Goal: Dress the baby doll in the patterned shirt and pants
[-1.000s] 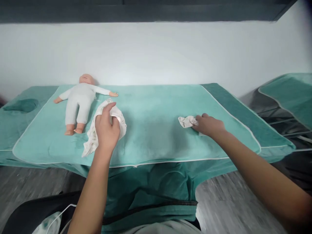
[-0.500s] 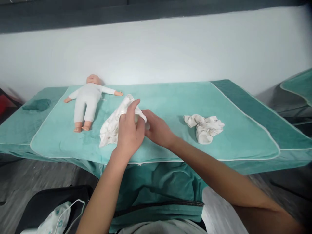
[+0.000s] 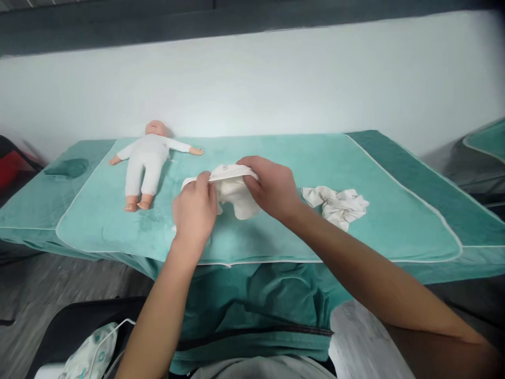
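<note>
Both my hands grip a small white baby garment just above the teal padded table. My left hand pinches its left end with closed fingers. My right hand clasps its top edge from the right, so the cloth stretches between them. A baby doll in white clothes lies on its back at the far left, apart from my hands. A second crumpled white garment rests on the table just right of my right wrist.
A white wall runs behind the table. A dark green folded cloth lies at the far left corner. A black bag with a patterned item sits on the floor at lower left. Another teal-covered table shows at the right edge.
My right hand left the crumpled garment on the right and came over to the cloth in my left hand. Both hands now lift and stretch that cloth.
</note>
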Motion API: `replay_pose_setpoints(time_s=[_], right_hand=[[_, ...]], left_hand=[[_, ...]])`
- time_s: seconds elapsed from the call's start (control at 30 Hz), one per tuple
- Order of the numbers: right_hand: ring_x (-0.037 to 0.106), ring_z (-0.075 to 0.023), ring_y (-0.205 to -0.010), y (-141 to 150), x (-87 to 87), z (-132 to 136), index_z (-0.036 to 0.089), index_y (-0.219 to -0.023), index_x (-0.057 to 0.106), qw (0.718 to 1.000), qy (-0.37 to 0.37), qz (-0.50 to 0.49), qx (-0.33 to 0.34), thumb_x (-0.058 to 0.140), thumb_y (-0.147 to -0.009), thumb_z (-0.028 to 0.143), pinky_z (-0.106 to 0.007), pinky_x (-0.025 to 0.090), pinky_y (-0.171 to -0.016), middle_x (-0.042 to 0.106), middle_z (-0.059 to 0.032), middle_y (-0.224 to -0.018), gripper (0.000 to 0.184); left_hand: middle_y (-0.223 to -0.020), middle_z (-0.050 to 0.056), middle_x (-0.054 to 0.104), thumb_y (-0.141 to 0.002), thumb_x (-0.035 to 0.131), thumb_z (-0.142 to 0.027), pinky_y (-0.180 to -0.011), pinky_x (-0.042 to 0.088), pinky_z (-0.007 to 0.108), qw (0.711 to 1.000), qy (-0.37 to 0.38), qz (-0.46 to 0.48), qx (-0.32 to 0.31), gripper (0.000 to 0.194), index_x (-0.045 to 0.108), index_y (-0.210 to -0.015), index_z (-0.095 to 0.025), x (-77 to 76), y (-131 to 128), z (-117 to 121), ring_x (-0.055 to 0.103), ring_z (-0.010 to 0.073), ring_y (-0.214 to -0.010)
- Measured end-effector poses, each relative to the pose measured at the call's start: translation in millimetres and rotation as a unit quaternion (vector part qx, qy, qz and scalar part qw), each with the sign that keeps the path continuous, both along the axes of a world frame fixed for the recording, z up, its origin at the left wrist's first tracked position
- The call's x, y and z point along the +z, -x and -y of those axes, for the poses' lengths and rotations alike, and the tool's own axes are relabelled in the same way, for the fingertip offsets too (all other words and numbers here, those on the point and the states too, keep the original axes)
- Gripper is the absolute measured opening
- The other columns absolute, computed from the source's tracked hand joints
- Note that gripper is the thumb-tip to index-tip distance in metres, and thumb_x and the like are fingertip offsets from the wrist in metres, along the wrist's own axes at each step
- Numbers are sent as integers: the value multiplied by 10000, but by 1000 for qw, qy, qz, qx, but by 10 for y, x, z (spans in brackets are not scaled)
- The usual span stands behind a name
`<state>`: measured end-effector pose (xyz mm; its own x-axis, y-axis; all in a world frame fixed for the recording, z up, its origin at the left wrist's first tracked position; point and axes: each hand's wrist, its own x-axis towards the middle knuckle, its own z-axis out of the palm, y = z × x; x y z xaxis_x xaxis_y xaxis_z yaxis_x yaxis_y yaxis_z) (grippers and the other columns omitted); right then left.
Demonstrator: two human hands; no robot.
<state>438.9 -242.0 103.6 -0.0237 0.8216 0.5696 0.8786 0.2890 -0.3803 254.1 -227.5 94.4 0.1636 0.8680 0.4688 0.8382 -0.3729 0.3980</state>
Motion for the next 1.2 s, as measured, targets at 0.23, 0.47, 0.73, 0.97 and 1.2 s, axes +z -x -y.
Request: replay_pose_setpoints(time_s=[0.23,0.47,0.73,0.97,1.2], right_hand=[[677,-240,-1025,-378,55,-20,253,-1105,716,996,12,35,-84,467,-874,192,-325,474,-810,766,-28,-1139,345],[666,-272,-930,-828,-385,-340,272,-1139,712,966,186,88,-159,480,-858,208,-345,424,-724,770,-54,-1121,370],[653,-296,-872,-1116,-233,-772,254,-1131,736,928,267,137,-219,544,-856,262,-376,433,-717,751,-130,-1039,336],[628,-318,-1082,-908,-585,-1349,80,-1250,645,926,242,196,-216,502,-945,166,-462,416,-917,669,-248,-1200,347],[495,-363,-1341,-290,-1552,-1421,38,-1427,510,968,227,105,-38,434,-1003,259,-512,397,-1113,552,-254,-1468,484]], left_hand=[[-1015,109,664,-866,615,-257,-875,457,401,982,-164,17,93,112,681,-945,-210,-68,409,-288,607,305,-1048],[-954,30,693,-818,508,-112,-812,473,319,992,-9,118,53,217,587,-984,-229,-326,531,-657,636,211,-899],[-970,84,733,-889,570,-316,-789,507,377,990,121,1,77,203,629,-1074,-255,-24,399,-1180,666,283,-894],[-1223,207,673,-937,518,-252,-959,486,496,988,58,-111,94,320,608,-1233,-172,-361,-56,-1712,609,369,-1165],[-1281,168,671,-958,381,-113,-1065,476,449,982,101,-134,-90,385,654,-1227,-151,-1381,-569,-1506,599,300,-1251]])
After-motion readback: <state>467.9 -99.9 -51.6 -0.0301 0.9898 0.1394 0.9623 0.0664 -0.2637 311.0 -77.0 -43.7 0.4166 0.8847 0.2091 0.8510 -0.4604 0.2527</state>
